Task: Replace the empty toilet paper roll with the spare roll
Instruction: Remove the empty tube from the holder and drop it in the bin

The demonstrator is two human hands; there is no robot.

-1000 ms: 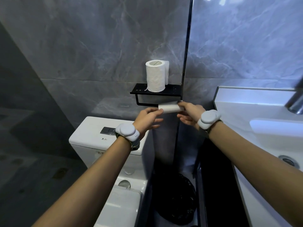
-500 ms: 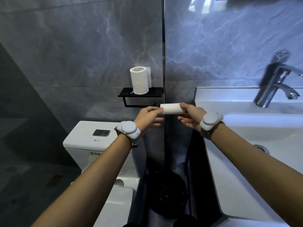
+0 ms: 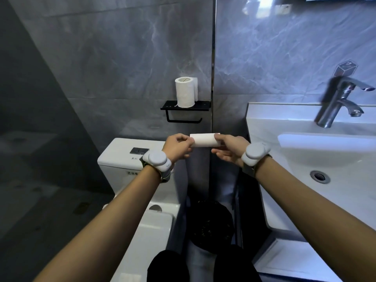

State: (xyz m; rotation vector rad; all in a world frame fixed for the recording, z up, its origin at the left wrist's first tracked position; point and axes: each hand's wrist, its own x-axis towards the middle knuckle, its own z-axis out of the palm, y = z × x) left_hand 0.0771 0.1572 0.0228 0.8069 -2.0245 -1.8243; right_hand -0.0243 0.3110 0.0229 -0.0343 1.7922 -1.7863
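Empty roll (image 3: 205, 140): a short white tube, nearly bare, lying level and crosswise in my view, with a thin edge of paper lifting along its top right. It hangs in the air in front of the grey tiled wall, between the toilet tank (image 3: 122, 153) and the sink (image 3: 305, 151), below the holder and well apart from it.

Left hand (image 3: 177, 146): fingers closed on the tube's left end, thumb over the top. Right hand (image 3: 229, 148): thumb and forefinger pinch the right end; the lower fingers are spread loose beneath and do not touch it. Each wrist carries a pale grey band.

Spare roll (image 3: 184, 92): full, white, standing upright on the black shelf (image 3: 201, 104) of the wall holder, a loose tail hanging behind it on the right. The bar (image 3: 183, 120) under the shelf is bare.

Dark round bin (image 3: 211, 224) sits on the floor below the hands, between toilet and sink cabinet. Chrome tap (image 3: 337, 102) at far right.

Against a second ago: I had the tube up at the holder, right by the bar's open end. It has since come off and dropped down and away from the wall. Both hands keep their ends. The view has pulled back and swung right, bringing in the tap and my dark-clad knees (image 3: 203, 265) at the bottom edge.
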